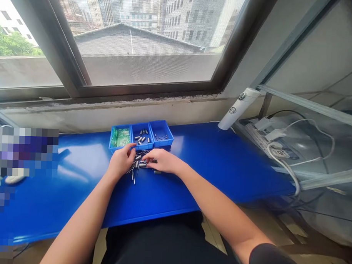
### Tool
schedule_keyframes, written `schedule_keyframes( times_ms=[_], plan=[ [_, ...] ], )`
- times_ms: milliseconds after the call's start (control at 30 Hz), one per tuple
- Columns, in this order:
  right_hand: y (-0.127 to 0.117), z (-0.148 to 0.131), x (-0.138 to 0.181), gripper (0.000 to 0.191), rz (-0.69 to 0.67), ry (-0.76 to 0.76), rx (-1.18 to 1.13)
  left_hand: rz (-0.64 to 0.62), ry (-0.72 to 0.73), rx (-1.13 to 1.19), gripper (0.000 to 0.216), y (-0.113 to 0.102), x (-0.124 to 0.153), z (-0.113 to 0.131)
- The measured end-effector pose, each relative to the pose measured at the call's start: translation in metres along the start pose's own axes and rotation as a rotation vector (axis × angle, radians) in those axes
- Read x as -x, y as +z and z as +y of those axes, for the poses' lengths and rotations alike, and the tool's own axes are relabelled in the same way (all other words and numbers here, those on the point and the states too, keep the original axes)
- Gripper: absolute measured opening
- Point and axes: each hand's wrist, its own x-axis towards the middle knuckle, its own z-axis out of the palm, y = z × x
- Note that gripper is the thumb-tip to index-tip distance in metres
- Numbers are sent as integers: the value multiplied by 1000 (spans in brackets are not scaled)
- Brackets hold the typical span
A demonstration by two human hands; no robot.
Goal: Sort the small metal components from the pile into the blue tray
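A loose pile of small metal cylinders (143, 165) and thin dark metal pins (133, 178) lies on the blue table, between my hands. My left hand (121, 159) is at the pile's left edge, its fingertips by the front rim of the blue bins; thumb and forefinger are apart, with nothing seen between them. Over the right side of the pile, my right hand (165, 161) reaches down with bent fingers and thumb apart around some metal pieces. Three joined blue bins stand just behind: the left bin (110, 142) holds green-tinted plastic packets, the middle bin (143, 148) several cylinders, the right bin (164, 143) a few pins.
A white flask (238, 110) stands at the back right of the blue table (209, 168). Beside it, a metal-framed rack (312, 104) holds a power strip (275, 145) with white cables. A window (148, 85) is behind the table. Something blurred out covers the left end.
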Motion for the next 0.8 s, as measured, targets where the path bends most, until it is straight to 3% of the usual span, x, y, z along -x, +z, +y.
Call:
schedule_keyframes(
  times_ms=[300,800],
  plan=[
    [-2,2,1,27,-7,58,15,-8,3,0,33,1,0,-2],
    [9,0,-2,24,58,18,18,-13,-6,53,34,2,-1,-4]
  ],
)
